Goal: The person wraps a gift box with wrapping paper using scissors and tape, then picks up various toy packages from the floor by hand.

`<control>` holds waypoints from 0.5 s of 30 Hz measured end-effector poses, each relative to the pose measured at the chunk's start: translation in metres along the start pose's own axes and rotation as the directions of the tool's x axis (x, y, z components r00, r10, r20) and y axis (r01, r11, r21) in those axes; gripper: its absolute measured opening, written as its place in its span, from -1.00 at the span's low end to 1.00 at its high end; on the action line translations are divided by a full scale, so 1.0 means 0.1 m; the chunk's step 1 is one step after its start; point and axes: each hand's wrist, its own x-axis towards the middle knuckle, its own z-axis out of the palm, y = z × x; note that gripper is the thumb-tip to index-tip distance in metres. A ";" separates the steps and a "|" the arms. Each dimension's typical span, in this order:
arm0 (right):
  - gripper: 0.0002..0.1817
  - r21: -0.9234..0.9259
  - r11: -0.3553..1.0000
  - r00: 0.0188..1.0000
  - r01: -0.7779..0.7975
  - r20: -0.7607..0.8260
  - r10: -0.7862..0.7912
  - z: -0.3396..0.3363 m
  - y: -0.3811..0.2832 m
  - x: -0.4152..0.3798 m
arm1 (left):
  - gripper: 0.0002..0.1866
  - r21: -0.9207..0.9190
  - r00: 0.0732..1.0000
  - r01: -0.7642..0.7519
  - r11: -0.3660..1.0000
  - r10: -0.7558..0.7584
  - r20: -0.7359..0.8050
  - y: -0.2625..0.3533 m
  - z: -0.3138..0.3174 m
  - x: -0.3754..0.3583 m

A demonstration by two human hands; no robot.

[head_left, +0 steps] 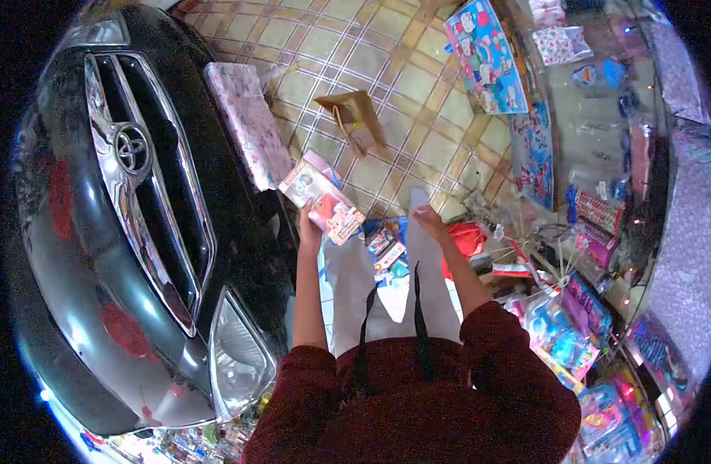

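Note:
My left hand point(309, 224) is closed on the lower left edge of a flat toy box point(324, 203) with white and red cartoon print. The box is tilted above my left knee, and a pinkish item point(321, 165) shows behind its far edge. My right hand point(428, 223) is by my right knee with its fingers loosely bent, and nothing shows in it. Between my legs lie several colourful packages point(386, 246), partly hidden by my legs. Farther out on the tiled floor stands a brown paper bag point(354, 120).
A dark car point(177, 147) with a chrome grille fills the left side. Along its front lies a long box point(249, 124) in pink floral wrap. To the right are cartoon-printed boards point(491, 62), a red bag point(467, 238) and heaps of packaged toys point(560, 332).

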 end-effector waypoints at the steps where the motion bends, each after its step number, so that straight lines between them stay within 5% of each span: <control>1: -0.56 -0.217 0.973 0.996 -0.079 -0.049 0.070 0.10 -0.24 -0.13 | -0.44 0.018 1.000 0.013 1.000 -0.013 0.028 0.00 -0.09 0.02; 4: -0.53 -0.159 0.986 0.969 0.039 -0.233 -0.076 0.61 -0.05 -0.22 | -0.44 0.122 1.000 0.020 0.992 -0.020 -0.006 -0.06 -0.38 0.01; 5: -0.40 -0.171 0.976 0.979 -0.137 -0.174 0.107 0.69 -0.15 -0.32 | -0.42 0.228 0.999 -0.032 0.973 0.024 0.035 -0.12 -0.46 -0.06; 8: -0.16 -0.162 0.925 0.934 -0.345 -0.161 0.320 1.18 0.35 -0.47 | -0.37 0.359 1.000 0.017 0.933 -0.018 -0.001 -0.32 -0.79 0.06; 10: 0.01 -0.148 0.875 0.884 -0.461 -0.163 0.438 1.47 0.82 -0.48 | -0.32 0.586 0.988 -0.149 0.796 0.099 0.117 -0.60 -1.04 0.25; 11: 0.09 -0.133 0.844 0.851 -0.519 -0.168 0.497 1.59 1.02 -0.43 | -0.31 0.611 0.995 -0.099 0.785 0.070 0.072 -0.62 -0.87 0.29; 15: 0.29 0.210 0.855 0.852 -0.474 -0.134 0.505 1.72 1.04 -0.37 | -0.35 0.578 1.000 0.011 0.816 -0.002 -0.017 -1.14 -1.02 0.66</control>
